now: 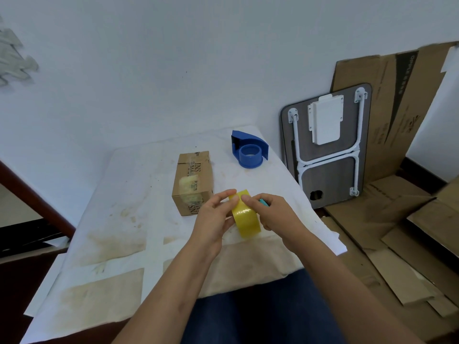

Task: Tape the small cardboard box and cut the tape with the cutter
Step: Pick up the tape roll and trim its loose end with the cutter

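We note low table (119, 219) under stained white cloth, set against white wall; flattened cardboard (387, 115) and folded table (330, 145) at right. Small box (193, 182) sits mid-table, print "INS" legible, old tape on seam. Blue dispenser (249, 148) behind it, apart. Left hand (213, 219) and right hand (275, 214) both grip yellow tape roll (246, 217) just beside box. Teal object (263, 202) behind right hand, unidentifiable.

a folded table (330, 145) leans on the wall beside flattened cardboard sheets (407, 214) on the floor.
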